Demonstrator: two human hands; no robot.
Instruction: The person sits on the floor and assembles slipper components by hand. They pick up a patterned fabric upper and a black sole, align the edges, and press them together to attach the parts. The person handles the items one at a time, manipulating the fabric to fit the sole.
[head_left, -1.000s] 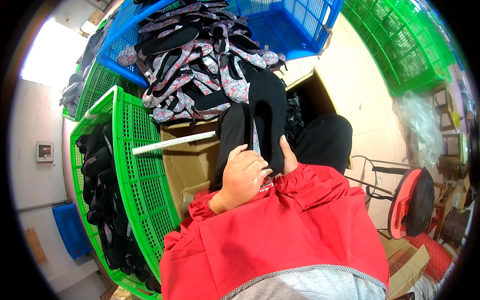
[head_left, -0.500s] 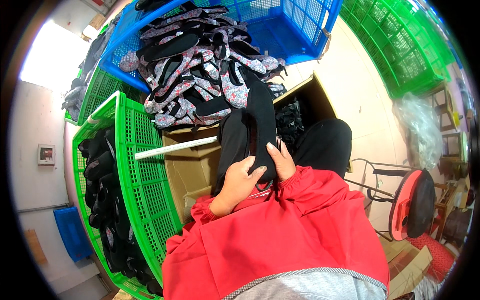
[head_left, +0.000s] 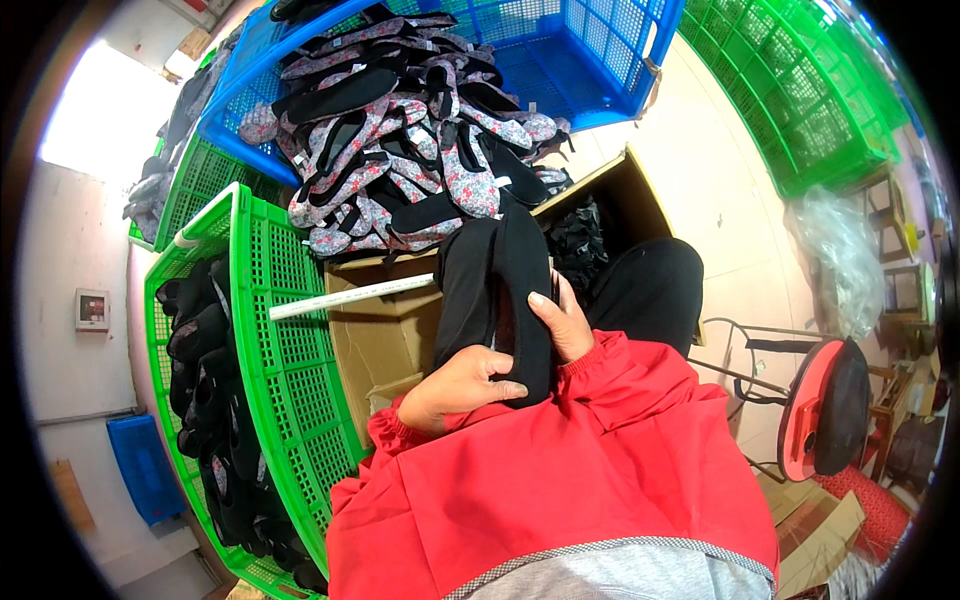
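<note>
A long black fabric shoe (head_left: 524,262) lies lengthwise over my black-clad thigh, its opening facing up with a dark reddish inside. My left hand (head_left: 458,387) is closed on its near end, thumb laid across the top. On the right edge, my right hand (head_left: 566,326) grips it with the thumb uppermost; the other fingers are partly hidden. Just beyond its far end rises a heap of floral fabric shoes (head_left: 470,185) with black soles and linings.
The heap spills from a blue plastic crate (head_left: 600,60). At left stands a green crate (head_left: 290,320) of black shoes. A white rod (head_left: 350,296) crosses an open cardboard box (head_left: 385,335). Another box (head_left: 640,185) holds black pieces. A red round-topped stool (head_left: 810,410) is at right.
The black shoe has been drawn toward me, so its far end no longer overlaps the heap as much. My left hand has shifted slightly nearer and left with it.
</note>
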